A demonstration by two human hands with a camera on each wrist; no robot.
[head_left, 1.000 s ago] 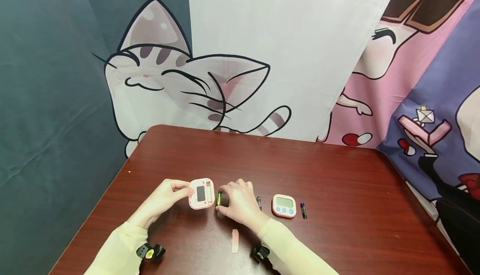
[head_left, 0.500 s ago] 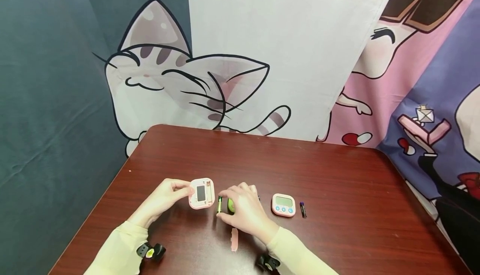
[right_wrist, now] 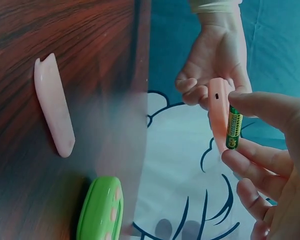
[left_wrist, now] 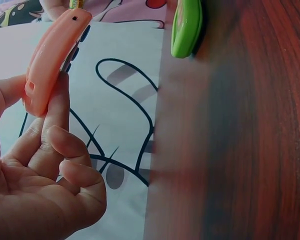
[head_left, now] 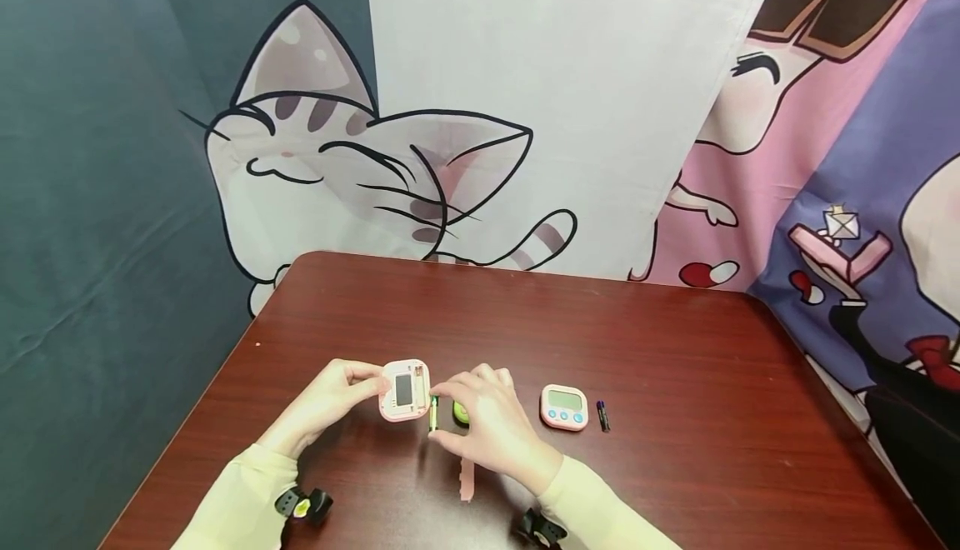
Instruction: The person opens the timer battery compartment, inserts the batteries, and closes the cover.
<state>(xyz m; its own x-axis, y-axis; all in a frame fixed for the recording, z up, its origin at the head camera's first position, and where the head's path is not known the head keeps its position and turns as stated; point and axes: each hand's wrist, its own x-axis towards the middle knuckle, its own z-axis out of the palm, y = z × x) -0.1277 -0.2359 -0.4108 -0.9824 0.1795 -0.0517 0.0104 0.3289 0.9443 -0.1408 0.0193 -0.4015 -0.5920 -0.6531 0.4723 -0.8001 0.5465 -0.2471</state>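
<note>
In the head view my left hand [head_left: 341,396] holds a pink digital timer [head_left: 405,390] by its left edge, its back with the uncovered battery slot facing the camera. My right hand [head_left: 491,421] pinches a small green battery [head_left: 433,413] between thumb and fingers, right beside the timer's right edge. The right wrist view shows that battery [right_wrist: 234,127] in front of the timer's pink rim [right_wrist: 218,107]. On the table, partly behind my right hand, lies a green timer [right_wrist: 101,210]. A loose pink battery cover [right_wrist: 55,105] rests nearby.
A second pink timer [head_left: 564,407] lies screen up to the right of my right hand. Beyond it is a small dark cylinder [head_left: 603,416]. The brown table [head_left: 675,350] ends at a printed cloth backdrop [head_left: 585,75].
My right hand first drew slightly right and toward me, uncovering part of the green timer. The battery now sits closer to the held timer's edge. My left hand keeps nearly the same pose.
</note>
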